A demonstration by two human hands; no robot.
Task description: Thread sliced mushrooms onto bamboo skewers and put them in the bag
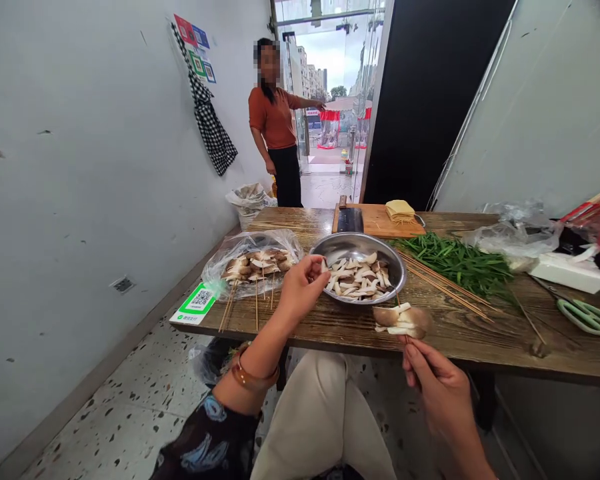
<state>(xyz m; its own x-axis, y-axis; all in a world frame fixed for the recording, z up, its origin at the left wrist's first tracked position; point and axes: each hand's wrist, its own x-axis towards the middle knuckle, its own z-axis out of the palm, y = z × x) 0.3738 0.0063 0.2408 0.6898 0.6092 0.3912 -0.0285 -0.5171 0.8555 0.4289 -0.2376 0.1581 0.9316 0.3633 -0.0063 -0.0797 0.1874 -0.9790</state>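
My right hand (437, 383) grips the lower end of a bamboo skewer (398, 299) over the table's front edge. Threaded on it are several mushroom slices (403, 321), white with brown caps, and its tip sticks out above them. At the left rim of a steel bowl (401, 261), my left hand (301, 288) pinches a pale mushroom slice (325, 266) between thumb and fingers. Loose mushroom slices (357, 279) fill the bowl's bottom. Left of it, filled mushroom skewers (255, 265) lie on a clear plastic bag (213, 268), their bare ends toward me.
Bare skewers (447, 287) lie beside green leaves (450, 257) on the wooden table (325, 333). Behind the bowl are a cutting board (373, 217), a cleaver (350, 220) and stacked yellow sheets (400, 211). Green-handled scissors (587, 317) lie right. A person (277, 123) stands by the door.
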